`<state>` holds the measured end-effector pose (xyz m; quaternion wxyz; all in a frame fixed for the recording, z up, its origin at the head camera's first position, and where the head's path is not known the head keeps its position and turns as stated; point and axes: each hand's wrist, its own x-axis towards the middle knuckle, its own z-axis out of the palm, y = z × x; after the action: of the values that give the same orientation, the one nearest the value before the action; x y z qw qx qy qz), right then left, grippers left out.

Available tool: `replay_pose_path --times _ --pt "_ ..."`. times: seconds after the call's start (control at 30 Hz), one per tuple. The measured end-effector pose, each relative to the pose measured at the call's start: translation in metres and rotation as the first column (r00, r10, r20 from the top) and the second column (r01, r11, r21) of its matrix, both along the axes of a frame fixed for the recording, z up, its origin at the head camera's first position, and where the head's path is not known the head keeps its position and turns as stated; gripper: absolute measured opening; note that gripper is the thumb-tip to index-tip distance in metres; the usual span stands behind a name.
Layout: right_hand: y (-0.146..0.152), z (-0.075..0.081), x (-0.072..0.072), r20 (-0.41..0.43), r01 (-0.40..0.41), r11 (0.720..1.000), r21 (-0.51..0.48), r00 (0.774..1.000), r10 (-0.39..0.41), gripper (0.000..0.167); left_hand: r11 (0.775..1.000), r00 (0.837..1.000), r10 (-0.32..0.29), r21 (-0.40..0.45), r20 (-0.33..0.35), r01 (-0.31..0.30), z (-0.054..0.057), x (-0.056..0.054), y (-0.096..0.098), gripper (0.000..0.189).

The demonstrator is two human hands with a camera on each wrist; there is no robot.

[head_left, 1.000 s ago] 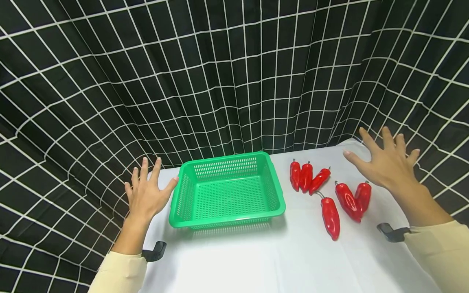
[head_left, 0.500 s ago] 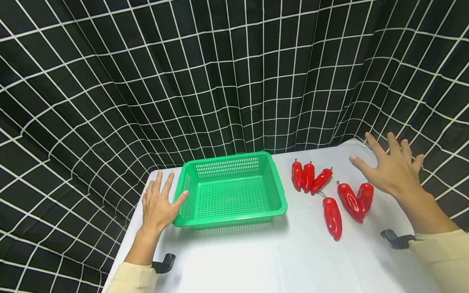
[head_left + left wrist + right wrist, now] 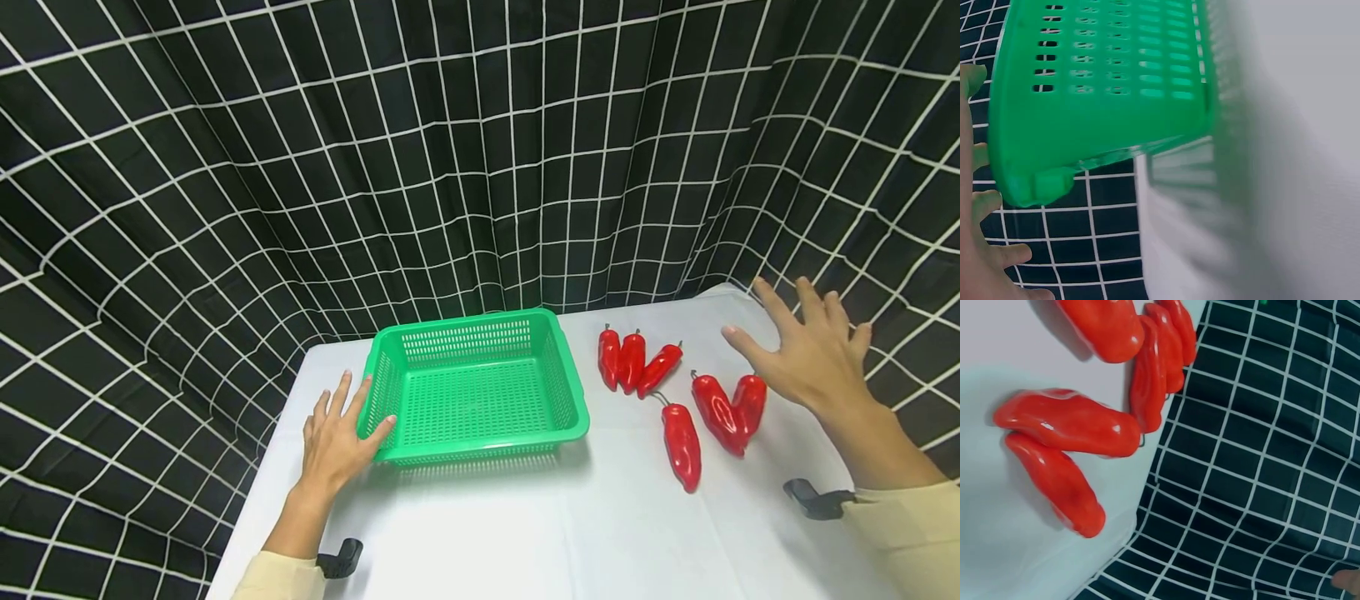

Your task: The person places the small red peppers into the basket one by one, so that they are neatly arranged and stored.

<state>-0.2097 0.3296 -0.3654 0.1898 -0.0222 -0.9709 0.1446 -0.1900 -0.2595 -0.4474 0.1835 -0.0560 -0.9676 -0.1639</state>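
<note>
My left hand [image 3: 336, 446] is at the left end of a green plastic basket [image 3: 480, 447], fingers spread and its thumb overlapping the rim in the head view. In the left wrist view its fingers [image 3: 999, 255] lie beside the basket's corner [image 3: 1035, 181]. My right hand [image 3: 813, 358] hovers with spread fingers to the right of several glossy red peppers and holds nothing. Nearest to it is a pair, a larger pepper [image 3: 717, 414] and a smaller pepper [image 3: 748, 402]. Only a fingertip [image 3: 1347, 581] of it shows in the right wrist view.
A single pepper [image 3: 682, 447] lies nearer the front, and a row of 3 peppers [image 3: 632, 364] lies right of the basket. All rest on a white cloth [image 3: 480, 533]. Black curtains [image 3: 510, 150] with a white grid rise behind and at both sides.
My left hand has moved right and down toward the basket's left end, its thumb now over the rim. My right hand has shifted slightly right and down, still spread. Basket and peppers stay put.
</note>
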Motion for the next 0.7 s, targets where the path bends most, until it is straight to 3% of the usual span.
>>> replay_pose_path --times 0.27,0.7 --pt "0.006 -0.006 0.0 0.014 0.009 1.0 -0.013 1.0 -0.009 0.086 1.0 0.999 -0.023 -0.005 0.027 0.023 -0.012 0.0 0.003 0.075" --pt "0.016 -0.012 0.004 0.013 0.007 0.999 -0.033 1.0 -0.006 0.085 0.994 0.993 -0.109 0.039 0.055 0.107 -0.022 0.002 0.005 0.068"
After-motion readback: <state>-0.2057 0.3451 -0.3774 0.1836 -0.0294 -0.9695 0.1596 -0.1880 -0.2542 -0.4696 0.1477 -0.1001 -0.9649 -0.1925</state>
